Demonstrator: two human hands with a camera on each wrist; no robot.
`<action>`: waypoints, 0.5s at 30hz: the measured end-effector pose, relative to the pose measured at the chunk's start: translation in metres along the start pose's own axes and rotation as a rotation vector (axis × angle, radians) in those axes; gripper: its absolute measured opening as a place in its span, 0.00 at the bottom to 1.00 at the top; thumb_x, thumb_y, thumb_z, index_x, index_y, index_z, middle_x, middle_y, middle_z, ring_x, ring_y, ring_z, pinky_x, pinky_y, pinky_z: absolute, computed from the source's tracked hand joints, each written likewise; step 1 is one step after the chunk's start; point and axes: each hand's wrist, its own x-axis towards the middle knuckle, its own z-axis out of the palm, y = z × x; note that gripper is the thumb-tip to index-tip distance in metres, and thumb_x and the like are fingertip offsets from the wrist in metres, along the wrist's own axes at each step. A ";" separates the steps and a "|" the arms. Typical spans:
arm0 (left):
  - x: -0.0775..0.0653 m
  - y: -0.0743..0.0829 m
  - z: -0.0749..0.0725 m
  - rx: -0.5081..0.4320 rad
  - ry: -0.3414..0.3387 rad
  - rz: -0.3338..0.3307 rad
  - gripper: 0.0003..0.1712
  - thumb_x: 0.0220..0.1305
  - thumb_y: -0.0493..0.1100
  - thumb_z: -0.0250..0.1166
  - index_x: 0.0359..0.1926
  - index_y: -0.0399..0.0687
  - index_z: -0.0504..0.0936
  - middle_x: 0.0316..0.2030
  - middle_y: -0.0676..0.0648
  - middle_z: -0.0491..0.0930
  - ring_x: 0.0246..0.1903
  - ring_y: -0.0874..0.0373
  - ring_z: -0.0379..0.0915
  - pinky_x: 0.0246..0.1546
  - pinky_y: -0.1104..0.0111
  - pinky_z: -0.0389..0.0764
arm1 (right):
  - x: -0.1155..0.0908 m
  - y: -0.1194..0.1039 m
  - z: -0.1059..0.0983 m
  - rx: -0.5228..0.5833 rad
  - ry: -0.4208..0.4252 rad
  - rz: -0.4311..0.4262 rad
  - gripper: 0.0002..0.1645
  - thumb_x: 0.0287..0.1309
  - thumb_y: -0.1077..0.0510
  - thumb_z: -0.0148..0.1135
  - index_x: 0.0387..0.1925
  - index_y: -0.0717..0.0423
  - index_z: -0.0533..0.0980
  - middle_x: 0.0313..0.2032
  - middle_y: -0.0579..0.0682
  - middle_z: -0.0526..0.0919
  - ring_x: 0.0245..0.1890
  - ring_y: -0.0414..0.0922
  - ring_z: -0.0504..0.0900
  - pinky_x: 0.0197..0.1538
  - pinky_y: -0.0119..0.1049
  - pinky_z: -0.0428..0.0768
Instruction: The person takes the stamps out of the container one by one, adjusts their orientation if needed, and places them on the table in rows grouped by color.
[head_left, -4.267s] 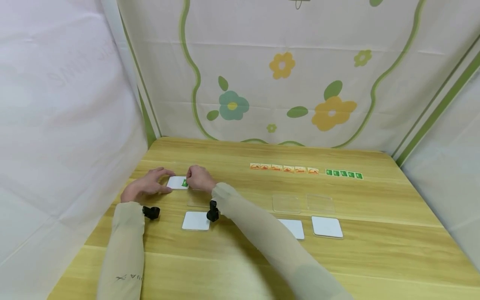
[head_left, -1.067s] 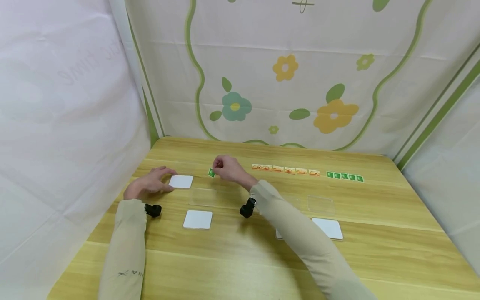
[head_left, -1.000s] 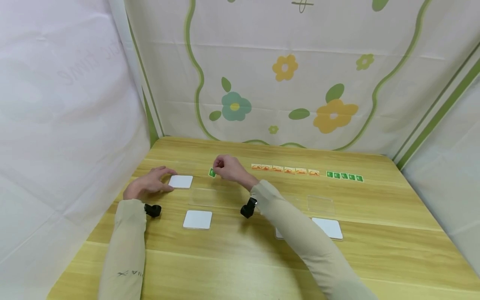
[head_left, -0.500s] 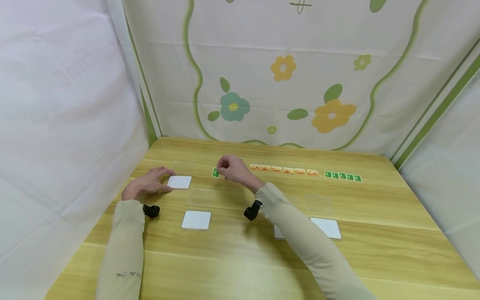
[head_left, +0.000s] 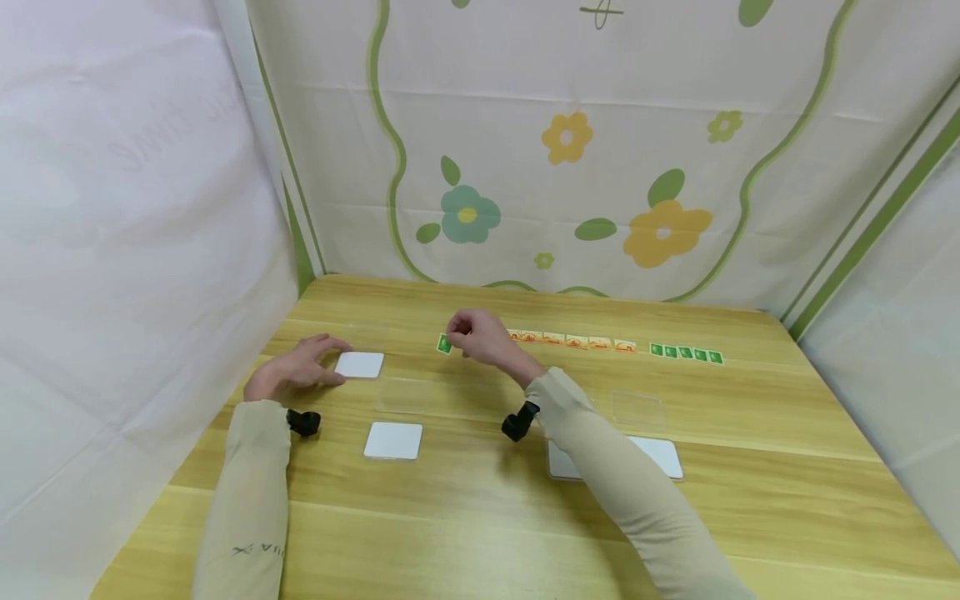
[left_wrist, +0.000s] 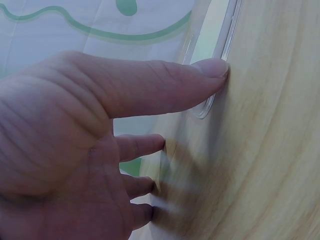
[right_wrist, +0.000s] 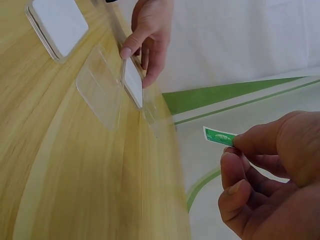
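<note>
My right hand [head_left: 482, 337] pinches a small green stamp [right_wrist: 217, 136] with a pale border between thumb and forefinger. It holds the stamp above the table, left of the orange stamp row. My left hand [head_left: 300, 367] rests at the left end of a white card in a clear frame [head_left: 359, 365]. Its thumb touches the near edge and its forefinger the far side, holding the frame between them. In the left wrist view the thumb [left_wrist: 165, 85] lies straight on the frame's rim, and the other fingers reach to the tabletop.
A row of orange stamps [head_left: 577, 342] and a row of green stamps [head_left: 686, 352] lie at the back. Clear covers [head_left: 402, 396] and more white cards [head_left: 393, 440] lie nearer; the right sleeve partly hides two cards. Fabric walls [head_left: 510, 100] enclose the table.
The right hand was at the left card with the green stamp. It has moved right with it, lately only slowly, to beside the orange row. The left hand stays put.
</note>
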 end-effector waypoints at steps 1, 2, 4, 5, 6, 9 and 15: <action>0.000 0.000 0.000 0.000 0.000 0.001 0.35 0.65 0.48 0.65 0.68 0.40 0.66 0.71 0.24 0.48 0.69 0.23 0.39 0.62 0.29 0.49 | -0.001 0.001 -0.001 -0.004 0.003 -0.001 0.07 0.68 0.56 0.57 0.39 0.54 0.78 0.36 0.54 0.82 0.28 0.43 0.80 0.32 0.33 0.80; 0.000 0.000 0.000 -0.002 -0.001 -0.002 0.35 0.65 0.48 0.65 0.69 0.40 0.66 0.71 0.24 0.47 0.69 0.23 0.39 0.63 0.30 0.49 | -0.002 0.001 -0.003 -0.006 0.006 -0.001 0.07 0.68 0.56 0.57 0.39 0.54 0.78 0.36 0.54 0.83 0.28 0.43 0.80 0.31 0.33 0.80; 0.000 -0.001 0.000 -0.004 0.000 -0.004 0.35 0.65 0.48 0.65 0.69 0.41 0.66 0.71 0.24 0.47 0.69 0.23 0.39 0.63 0.30 0.49 | -0.004 0.002 -0.006 -0.007 0.011 -0.006 0.07 0.68 0.56 0.57 0.39 0.54 0.78 0.37 0.56 0.83 0.27 0.43 0.80 0.31 0.33 0.80; 0.000 0.000 0.000 -0.005 -0.001 -0.005 0.35 0.65 0.48 0.65 0.68 0.41 0.66 0.72 0.24 0.47 0.69 0.23 0.38 0.63 0.30 0.49 | -0.006 0.003 -0.008 -0.004 0.012 -0.010 0.07 0.68 0.56 0.57 0.39 0.54 0.78 0.37 0.56 0.83 0.27 0.43 0.80 0.31 0.33 0.79; 0.000 0.000 0.000 -0.003 -0.002 -0.006 0.35 0.65 0.48 0.65 0.68 0.41 0.66 0.71 0.24 0.47 0.69 0.23 0.39 0.63 0.30 0.49 | -0.006 0.003 -0.009 -0.001 0.015 -0.014 0.07 0.68 0.56 0.57 0.39 0.54 0.78 0.38 0.57 0.83 0.28 0.45 0.81 0.31 0.34 0.79; 0.000 0.000 0.000 0.000 0.002 -0.004 0.34 0.66 0.48 0.65 0.68 0.41 0.66 0.71 0.24 0.48 0.69 0.23 0.39 0.63 0.30 0.50 | -0.009 0.003 -0.012 0.005 0.020 -0.025 0.07 0.67 0.56 0.57 0.39 0.54 0.79 0.36 0.55 0.82 0.29 0.46 0.81 0.31 0.34 0.79; -0.001 0.003 -0.001 0.023 0.010 0.006 0.34 0.65 0.47 0.65 0.68 0.40 0.66 0.70 0.24 0.51 0.68 0.23 0.42 0.62 0.30 0.51 | -0.015 0.006 -0.021 -0.009 0.027 -0.028 0.07 0.67 0.56 0.57 0.39 0.54 0.79 0.37 0.56 0.83 0.28 0.46 0.81 0.31 0.34 0.79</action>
